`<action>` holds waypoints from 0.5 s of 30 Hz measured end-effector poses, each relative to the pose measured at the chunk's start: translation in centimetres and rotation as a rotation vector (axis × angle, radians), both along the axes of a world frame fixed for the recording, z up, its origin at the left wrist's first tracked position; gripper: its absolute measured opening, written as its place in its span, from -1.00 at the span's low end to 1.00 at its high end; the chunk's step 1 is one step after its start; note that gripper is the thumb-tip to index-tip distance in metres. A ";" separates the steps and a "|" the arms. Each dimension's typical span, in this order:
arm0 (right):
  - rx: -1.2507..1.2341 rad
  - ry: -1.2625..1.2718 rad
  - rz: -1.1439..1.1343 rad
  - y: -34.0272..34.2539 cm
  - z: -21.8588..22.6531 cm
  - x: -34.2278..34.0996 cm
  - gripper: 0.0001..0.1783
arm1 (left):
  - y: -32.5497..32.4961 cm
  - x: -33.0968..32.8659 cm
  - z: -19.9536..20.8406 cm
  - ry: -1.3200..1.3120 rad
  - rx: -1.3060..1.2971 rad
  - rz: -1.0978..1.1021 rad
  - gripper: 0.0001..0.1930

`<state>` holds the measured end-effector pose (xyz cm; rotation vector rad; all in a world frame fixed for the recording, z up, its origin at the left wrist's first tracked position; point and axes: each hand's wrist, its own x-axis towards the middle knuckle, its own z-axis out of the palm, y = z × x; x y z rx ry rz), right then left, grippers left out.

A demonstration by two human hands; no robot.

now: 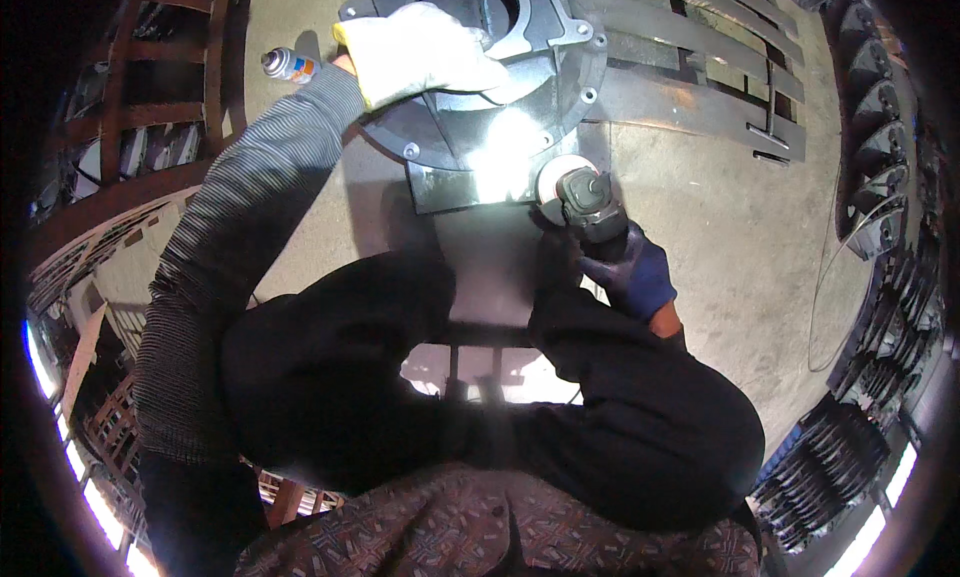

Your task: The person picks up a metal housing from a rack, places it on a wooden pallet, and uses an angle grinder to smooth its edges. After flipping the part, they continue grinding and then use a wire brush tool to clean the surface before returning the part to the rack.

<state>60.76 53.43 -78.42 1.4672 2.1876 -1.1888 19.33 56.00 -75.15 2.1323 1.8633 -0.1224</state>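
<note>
A large grey metal housing (460,149) with a round opening and bolt holes along its flange stands in front of me, at the top of the view. My left hand (425,57), in a white glove with a yellow edge, lies over its left side and grips it, though the fingertips are partly hidden. My right hand (630,267), in a dark blue glove, is closed round an angle grinder (590,202). The grinder's pale disc (563,177) is close to the housing's lower right edge; I cannot tell whether they touch. Bright light glares off the metal there.
A spray can (288,65) is to the left of the housing. Slatted metal (690,92) lies at the upper right. Dark metal parts (870,127) line the right side, and a brown rack (165,52) stands at the left. A thin cable (822,297) curves over the floor.
</note>
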 end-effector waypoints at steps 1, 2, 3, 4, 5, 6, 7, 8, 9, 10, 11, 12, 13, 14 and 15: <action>0.007 0.008 -0.005 0.0 0.1 0.0 -0.03 | -0.2 0.5 0.2 -0.023 0.063 -0.060 -0.50; 0.009 0.013 -0.010 0.0 0.1 -0.1 -0.03 | -0.4 0.8 0.3 -0.020 0.116 -0.101 -0.59; -0.003 0.017 -0.027 0.0 0.2 -0.1 -0.03 | -0.7 1.6 0.0 -0.070 0.335 -0.270 -0.64; -0.002 0.013 -0.024 0.0 0.2 -0.1 -0.04 | -0.9 2.0 -0.3 -0.071 0.367 -0.228 -0.66; -0.010 0.009 -0.031 -0.1 0.2 -0.1 -0.04 | -1.1 2.9 -1.0 -0.037 0.348 -0.161 -0.67; -0.017 0.006 -0.037 -0.1 0.2 -0.2 -0.04 | -1.2 3.5 -1.7 -0.007 0.318 -0.099 -0.69; -0.007 0.014 -0.031 -0.1 0.1 -0.2 -0.05 | -1.2 3.6 -2.3 -0.017 0.410 -0.112 -0.72; 0.002 0.024 -0.026 -0.1 0.1 -0.2 -0.06 | -1.3 3.7 -2.9 -0.051 0.462 -0.114 -0.73; 0.004 0.036 -0.025 -0.1 0.1 -0.3 -0.06 | -1.3 3.5 -3.4 -0.103 0.517 -0.143 -0.73; 0.005 0.050 -0.019 0.0 0.1 -0.4 -0.07 | -1.2 3.2 -3.7 -0.145 0.579 -0.162 -0.74; 0.000 0.066 -0.018 0.0 0.1 -0.4 -0.07 | -1.3 2.9 -3.9 -0.138 0.574 -0.205 -0.74; -0.010 0.067 -0.029 0.1 0.1 -0.5 -0.08 | -1.3 2.4 -3.8 -0.120 0.577 -0.237 -0.74; -0.023 0.086 -0.036 0.2 0.2 -0.5 -0.08 | -1.2 2.0 -3.6 -0.101 0.583 -0.269 -0.74; -0.045 0.088 -0.051 0.2 0.3 -0.5 -0.08 | -1.2 1.5 -3.1 -0.068 0.538 -0.279 -0.73; -0.068 0.089 -0.058 0.2 0.4 -0.5 -0.08 | -1.0 1.1 -2.5 -0.037 0.478 -0.281 -0.73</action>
